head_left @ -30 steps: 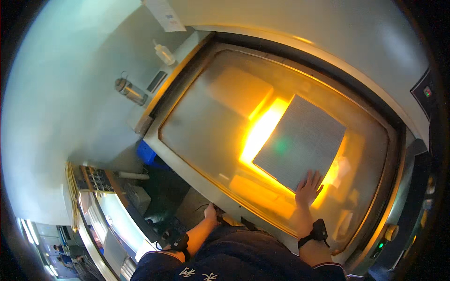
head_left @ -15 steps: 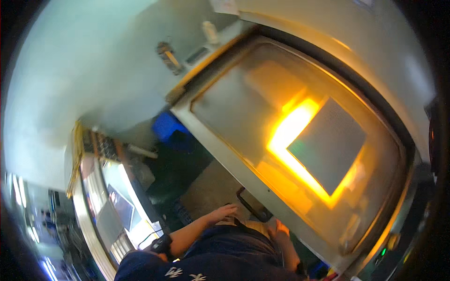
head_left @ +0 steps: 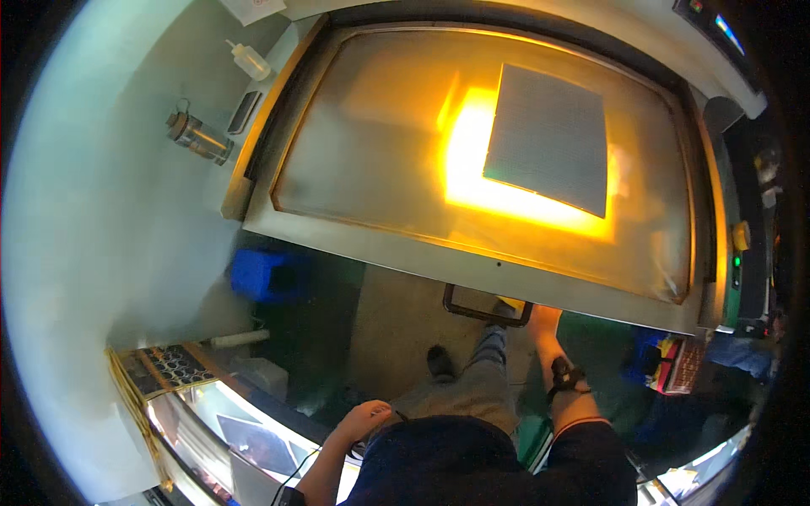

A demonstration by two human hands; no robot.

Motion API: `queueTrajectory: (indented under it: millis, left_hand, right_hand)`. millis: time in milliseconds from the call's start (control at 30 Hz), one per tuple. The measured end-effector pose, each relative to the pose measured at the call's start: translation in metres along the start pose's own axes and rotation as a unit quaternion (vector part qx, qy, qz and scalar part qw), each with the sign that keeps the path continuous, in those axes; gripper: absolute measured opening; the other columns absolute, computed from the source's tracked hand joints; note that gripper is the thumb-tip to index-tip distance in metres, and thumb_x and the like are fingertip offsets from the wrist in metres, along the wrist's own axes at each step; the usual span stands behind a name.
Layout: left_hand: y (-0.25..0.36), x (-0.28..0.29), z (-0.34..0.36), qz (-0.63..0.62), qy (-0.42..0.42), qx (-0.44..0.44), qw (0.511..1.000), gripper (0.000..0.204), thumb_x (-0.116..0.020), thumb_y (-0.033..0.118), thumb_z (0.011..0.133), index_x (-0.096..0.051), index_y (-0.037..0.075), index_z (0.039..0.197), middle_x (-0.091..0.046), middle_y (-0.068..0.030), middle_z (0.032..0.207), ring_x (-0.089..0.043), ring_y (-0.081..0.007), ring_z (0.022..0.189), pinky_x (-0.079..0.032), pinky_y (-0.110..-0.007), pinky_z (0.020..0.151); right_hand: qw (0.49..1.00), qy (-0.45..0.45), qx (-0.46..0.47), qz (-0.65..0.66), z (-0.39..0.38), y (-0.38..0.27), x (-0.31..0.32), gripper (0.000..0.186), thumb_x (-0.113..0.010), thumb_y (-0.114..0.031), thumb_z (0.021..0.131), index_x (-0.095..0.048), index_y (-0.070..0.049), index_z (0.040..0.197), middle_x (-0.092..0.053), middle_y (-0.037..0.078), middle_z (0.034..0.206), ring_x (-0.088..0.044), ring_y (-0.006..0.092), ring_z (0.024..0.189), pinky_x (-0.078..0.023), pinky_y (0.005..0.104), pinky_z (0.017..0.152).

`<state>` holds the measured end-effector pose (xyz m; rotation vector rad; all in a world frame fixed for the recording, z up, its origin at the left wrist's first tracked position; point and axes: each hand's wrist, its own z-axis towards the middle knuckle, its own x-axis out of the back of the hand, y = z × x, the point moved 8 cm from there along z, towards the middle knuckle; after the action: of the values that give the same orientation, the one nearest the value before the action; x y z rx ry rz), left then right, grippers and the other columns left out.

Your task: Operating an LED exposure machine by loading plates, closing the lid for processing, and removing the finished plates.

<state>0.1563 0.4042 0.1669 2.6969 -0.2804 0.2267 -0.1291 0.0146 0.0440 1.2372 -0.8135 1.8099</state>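
Note:
My right hand (head_left: 544, 317) reaches to the front rim of the metal frame (head_left: 371, 244), beside a black handle (head_left: 488, 315); its fingers are partly hidden by the rim. Whether they grip anything does not show. My left hand (head_left: 369, 415) hangs low by my waist, fingers curled in, with no object visible in it. On the glass-like surface (head_left: 354, 143) inside the frame lies a dark grey rectangular sheet (head_left: 548, 139). Bright yellow light shines along its left and lower edges.
A clear bottle (head_left: 202, 139), a phone-like dark slab (head_left: 244, 112) and a squeeze bottle (head_left: 251, 61) rest on the left ledge. Below stands a blue bin (head_left: 253, 274). A lit rack (head_left: 169, 422) is at lower left. A green lamp (head_left: 737, 261) glows at right.
My view has turned, so the framed surface now lies more level across the top. My right arm now stretches forward to the frame's rim; my left hand sits lower by my waist.

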Motion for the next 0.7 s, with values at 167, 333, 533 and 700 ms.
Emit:
queueTrajectory:
  millis: [167, 333, 533, 700]
  left_hand:
    - [0.043, 0.028, 0.011, 0.101, 0.092, -0.166, 0.977, 0.047, -0.065, 0.028, 0.089, -0.056, 0.001, 0.126, -0.059, -0.0177, 0.126, -0.056, -0.0304, 0.118, -0.043, -0.040, 0.101]
    - [0.184, 0.046, -0.001, 0.248, 0.199, -0.310, 0.896, 0.060, -0.069, 0.031, 0.085, -0.049, 0.003, 0.134, -0.046, -0.0176, 0.141, -0.042, -0.0351, 0.132, -0.038, -0.043, 0.106]
    - [0.317, -0.018, -0.025, 0.503, 0.088, -0.439, 0.739, 0.064, -0.070, 0.033, 0.082, -0.046, 0.006, 0.135, -0.046, -0.0157, 0.142, -0.046, -0.0390, 0.128, -0.039, -0.051, 0.103]
    - [0.388, 0.009, 0.054, 0.579, 0.207, -0.332, 0.715, 0.053, -0.055, 0.015, 0.088, -0.043, 0.011, 0.140, -0.051, -0.0095, 0.140, -0.056, -0.0399, 0.118, -0.043, -0.052, 0.099]
  right_hand:
    - [0.947, -0.264, -0.128, 0.132, -0.053, 0.021, 0.041, 0.037, -0.060, -0.012, 0.082, -0.061, -0.010, 0.119, -0.066, 0.015, 0.104, -0.064, 0.0347, 0.097, -0.050, 0.0443, 0.083]
    - [0.896, -0.411, -0.143, 0.085, -0.064, 0.017, 0.151, 0.043, -0.065, -0.014, 0.077, -0.064, -0.021, 0.119, -0.068, 0.009, 0.112, -0.066, 0.0308, 0.096, -0.053, 0.0426, 0.081]
    - [0.900, -0.418, 0.015, 0.119, 0.001, 0.015, 0.265, 0.047, -0.066, -0.010, 0.073, -0.064, -0.024, 0.118, -0.068, 0.005, 0.112, -0.068, 0.0276, 0.093, -0.053, 0.0411, 0.083]
    - [0.970, -0.177, 0.113, 0.126, 0.097, 0.033, 0.267, 0.053, -0.068, -0.014, 0.075, -0.058, -0.019, 0.127, -0.061, 0.003, 0.128, -0.061, 0.0285, 0.112, -0.049, 0.0447, 0.094]
